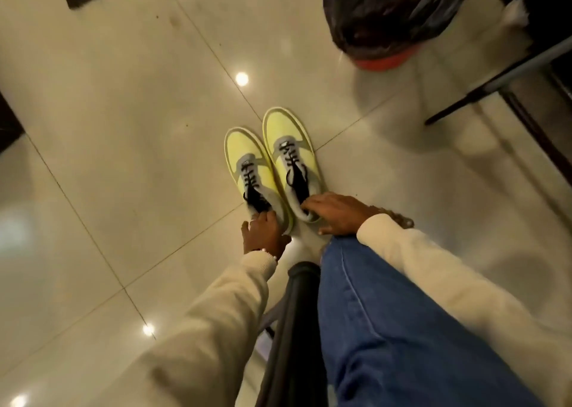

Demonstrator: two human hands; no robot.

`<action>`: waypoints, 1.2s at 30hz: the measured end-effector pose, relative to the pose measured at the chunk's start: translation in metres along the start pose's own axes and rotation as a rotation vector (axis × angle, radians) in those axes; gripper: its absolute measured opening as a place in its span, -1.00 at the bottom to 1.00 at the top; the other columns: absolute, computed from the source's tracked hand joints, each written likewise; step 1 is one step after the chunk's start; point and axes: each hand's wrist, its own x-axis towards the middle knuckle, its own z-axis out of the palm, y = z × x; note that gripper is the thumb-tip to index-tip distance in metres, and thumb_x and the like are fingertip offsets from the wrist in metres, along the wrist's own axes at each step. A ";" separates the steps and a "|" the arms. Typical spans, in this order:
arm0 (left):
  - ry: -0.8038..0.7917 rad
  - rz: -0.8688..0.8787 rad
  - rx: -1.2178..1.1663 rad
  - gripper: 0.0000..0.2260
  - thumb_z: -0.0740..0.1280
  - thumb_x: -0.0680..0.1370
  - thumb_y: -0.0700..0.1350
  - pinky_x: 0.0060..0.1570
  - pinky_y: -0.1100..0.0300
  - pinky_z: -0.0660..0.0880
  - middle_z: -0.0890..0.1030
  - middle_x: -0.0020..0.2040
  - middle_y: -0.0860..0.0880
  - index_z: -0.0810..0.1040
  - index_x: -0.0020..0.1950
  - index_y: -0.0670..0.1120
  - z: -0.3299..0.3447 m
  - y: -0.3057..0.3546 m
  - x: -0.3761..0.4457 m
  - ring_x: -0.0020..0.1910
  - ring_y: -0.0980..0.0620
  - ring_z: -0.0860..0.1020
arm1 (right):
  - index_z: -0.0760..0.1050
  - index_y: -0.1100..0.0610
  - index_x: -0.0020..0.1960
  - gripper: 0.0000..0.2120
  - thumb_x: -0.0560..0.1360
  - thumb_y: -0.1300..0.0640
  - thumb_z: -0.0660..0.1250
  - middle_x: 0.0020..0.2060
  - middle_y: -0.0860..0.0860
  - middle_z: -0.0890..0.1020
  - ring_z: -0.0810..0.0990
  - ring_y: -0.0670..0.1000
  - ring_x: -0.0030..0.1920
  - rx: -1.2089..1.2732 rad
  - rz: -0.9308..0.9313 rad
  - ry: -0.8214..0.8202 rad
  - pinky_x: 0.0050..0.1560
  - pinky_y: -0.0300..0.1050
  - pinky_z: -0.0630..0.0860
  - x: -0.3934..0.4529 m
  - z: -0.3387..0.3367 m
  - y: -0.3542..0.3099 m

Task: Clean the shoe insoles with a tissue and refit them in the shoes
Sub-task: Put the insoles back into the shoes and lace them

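The left hand (263, 233) is gripping the heel collar of the left shoe (252, 171), with its fingers curled over the rim and into the opening. This shoe is lying directly ahead of the hand, its long axis running away from the person, toe forward and angled slightly left. The right shoe (291, 156) is standing just beside it, parallel and set a little further forward. The right hand (335, 213) is resting on the heel of the right shoe, with fingertips hooked over the collar edge; how firmly it is holding cannot be told. Each hand is thus nearest its own shoe. No insole or tissue is showing, so the insoles are probably seated inside. Both shoes are standing on a glossy tiled floor (123, 128). A bin with a black bag (396, 13) is standing well apart at the far right, near a dark chair frame (495, 84).
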 end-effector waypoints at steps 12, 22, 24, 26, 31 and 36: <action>0.084 -0.130 -0.107 -0.78 0.22 0.54 -0.30 0.18 -0.23 0.39 0.55 0.08 -0.25 0.38 0.18 -0.22 -0.006 0.013 0.004 0.10 -0.25 0.52 | 0.51 0.24 0.18 -0.70 0.49 0.15 0.27 0.12 0.15 0.52 0.54 0.18 0.03 -0.252 -0.123 0.154 0.02 -0.02 0.47 0.011 -0.016 -0.008; 0.216 -0.049 -0.185 -0.67 0.23 0.58 -0.26 0.03 -0.04 0.46 0.52 0.16 -0.33 0.32 0.33 -0.30 -0.120 0.001 -0.077 0.13 -0.30 0.53 | 0.54 0.24 -0.03 -0.76 0.35 0.14 0.39 -0.09 0.16 0.57 0.54 0.18 -0.09 -0.220 -0.075 0.264 -0.11 -0.01 0.42 -0.108 -0.137 -0.076; 0.292 -0.048 -0.214 -0.68 0.22 0.58 -0.27 0.01 -0.05 0.46 0.52 0.16 -0.34 0.33 0.32 -0.30 -0.149 -0.002 -0.099 0.12 -0.31 0.53 | 0.54 0.25 -0.03 -0.75 0.36 0.14 0.40 -0.08 0.16 0.57 0.54 0.18 -0.09 -0.215 -0.045 0.351 -0.12 -0.02 0.40 -0.136 -0.158 -0.095; 0.388 -0.018 -0.225 -0.73 0.22 0.57 -0.30 -0.03 -0.04 0.46 0.53 0.12 -0.33 0.37 0.27 -0.31 -0.179 -0.003 -0.124 0.09 -0.31 0.54 | 0.53 0.25 -0.04 -0.76 0.36 0.14 0.41 -0.08 0.16 0.57 0.53 0.18 -0.10 -0.193 -0.013 0.464 -0.15 -0.04 0.36 -0.167 -0.173 -0.117; 0.633 0.129 -0.242 -0.80 0.24 0.52 -0.35 -0.11 -0.04 0.43 0.55 0.03 -0.31 0.44 0.15 -0.30 -0.250 0.008 -0.193 0.03 -0.28 0.53 | 0.50 0.28 -0.06 -0.79 0.37 0.18 0.40 -0.14 0.14 0.54 0.51 0.13 -0.12 -0.069 0.013 0.791 -0.15 -0.06 0.39 -0.247 -0.194 -0.160; 0.829 0.353 -0.173 -0.81 0.27 0.49 -0.35 -0.14 -0.06 0.39 0.52 0.01 -0.32 0.45 0.10 -0.29 -0.307 0.048 -0.267 0.02 -0.30 0.50 | 0.50 0.24 0.06 -0.72 0.42 0.12 0.42 -0.09 0.08 0.52 0.47 0.01 -0.11 0.036 0.076 1.050 -0.11 -0.16 0.39 -0.337 -0.197 -0.191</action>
